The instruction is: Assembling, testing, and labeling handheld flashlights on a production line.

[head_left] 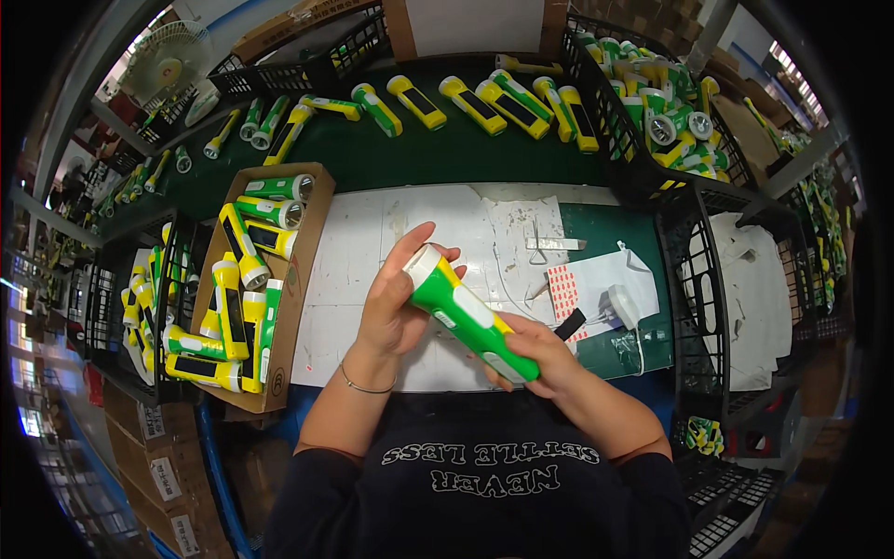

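A green and yellow flashlight [470, 315] with a white head rim is held slantwise above the white work surface, its head up and to the left. My left hand [393, 303] cups the head end, with the thumb along the near side and the fingers behind it. My right hand [545, 357] wraps round the tail end. A white switch panel on the green side faces up. The lens points away and cannot be seen.
At the left stands a cardboard box [317, 219] of similar flashlights. More lie on the green conveyor [410, 154] at the back and fill a black crate [619, 154] at the far right. A white charger [622, 304] with a cable and a red-marked sheet [562, 279] lie right.
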`<state>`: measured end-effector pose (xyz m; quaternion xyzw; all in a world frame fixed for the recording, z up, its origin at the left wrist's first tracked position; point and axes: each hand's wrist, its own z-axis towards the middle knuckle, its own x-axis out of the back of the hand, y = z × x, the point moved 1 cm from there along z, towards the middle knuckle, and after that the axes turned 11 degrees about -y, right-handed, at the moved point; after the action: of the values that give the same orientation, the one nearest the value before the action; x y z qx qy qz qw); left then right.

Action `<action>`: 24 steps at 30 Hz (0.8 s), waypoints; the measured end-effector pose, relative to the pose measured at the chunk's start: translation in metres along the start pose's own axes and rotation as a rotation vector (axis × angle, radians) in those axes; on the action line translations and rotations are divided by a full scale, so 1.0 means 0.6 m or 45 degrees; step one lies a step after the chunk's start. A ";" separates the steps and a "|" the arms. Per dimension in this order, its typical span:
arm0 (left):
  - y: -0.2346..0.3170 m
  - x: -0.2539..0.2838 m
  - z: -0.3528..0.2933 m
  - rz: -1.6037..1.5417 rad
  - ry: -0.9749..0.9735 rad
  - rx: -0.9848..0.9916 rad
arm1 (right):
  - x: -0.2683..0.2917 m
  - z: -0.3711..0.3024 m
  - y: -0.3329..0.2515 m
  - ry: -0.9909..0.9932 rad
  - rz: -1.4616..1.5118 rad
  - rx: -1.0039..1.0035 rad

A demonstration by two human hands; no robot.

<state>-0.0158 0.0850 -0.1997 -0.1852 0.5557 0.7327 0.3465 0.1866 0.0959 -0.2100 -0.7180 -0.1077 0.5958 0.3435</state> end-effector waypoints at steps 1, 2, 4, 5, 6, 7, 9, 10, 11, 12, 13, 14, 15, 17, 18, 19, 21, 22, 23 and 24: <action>0.001 0.002 -0.001 0.001 0.001 -0.001 | 0.011 0.003 0.009 -0.164 0.309 -0.004; 0.001 0.003 -0.001 0.030 -0.058 0.032 | 0.010 0.001 0.010 -0.164 0.310 -0.004; 0.000 0.004 -0.001 0.058 -0.115 0.064 | 0.008 -0.004 0.007 -0.014 0.159 0.014; 0.000 0.006 0.000 0.111 -0.045 0.072 | 0.006 -0.001 0.010 0.113 -0.342 0.149; 0.000 0.007 0.000 0.166 0.026 0.077 | 0.004 0.002 0.011 0.235 -0.845 0.280; -0.004 0.018 -0.006 0.175 0.073 0.136 | 0.009 0.005 -0.007 0.245 -1.970 0.660; -0.006 0.016 -0.009 0.152 0.063 0.118 | 0.000 -0.004 -0.004 0.254 -1.314 0.375; -0.006 0.016 -0.010 0.128 0.052 0.101 | -0.002 -0.006 0.002 0.252 -0.655 0.099; -0.006 0.016 -0.011 0.127 0.052 0.101 | 0.010 -0.008 0.000 0.048 -0.026 0.037; -0.006 0.014 -0.011 0.098 -0.033 0.080 | 0.013 -0.009 -0.001 0.051 -0.027 0.040; -0.005 0.011 -0.009 0.068 -0.118 0.058 | 0.013 -0.010 -0.002 -0.012 0.042 0.044; -0.004 0.010 -0.006 0.066 -0.121 0.060 | 0.013 -0.010 -0.002 -0.076 0.111 0.049; -0.002 0.007 -0.004 0.094 -0.121 0.044 | 0.011 -0.007 0.000 0.089 -0.410 0.165; -0.005 0.022 -0.010 0.036 -0.072 0.052 | -0.008 -0.006 -0.014 0.358 -1.781 0.431; -0.005 0.024 -0.009 0.036 -0.075 0.052 | -0.013 -0.005 -0.018 0.411 -1.956 0.560; -0.006 0.025 -0.010 0.028 0.025 0.047 | -0.018 -0.004 -0.020 0.465 -2.129 0.691; -0.003 0.024 -0.012 -0.011 0.137 -0.006 | -0.002 -0.003 -0.013 0.441 -1.147 0.433; -0.003 0.027 -0.012 -0.011 0.137 -0.007 | -0.001 -0.006 -0.010 0.351 -0.451 0.157; -0.002 0.031 -0.011 -0.013 0.146 0.001 | 0.000 -0.007 -0.010 0.350 -0.452 0.156; -0.003 0.031 -0.009 -0.018 0.155 0.011 | 0.000 -0.011 -0.010 0.393 -0.591 0.089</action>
<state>-0.0279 0.0861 -0.2150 -0.2319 0.5775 0.7152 0.3180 0.1941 0.0981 -0.2061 -0.7442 -0.1950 0.3880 0.5075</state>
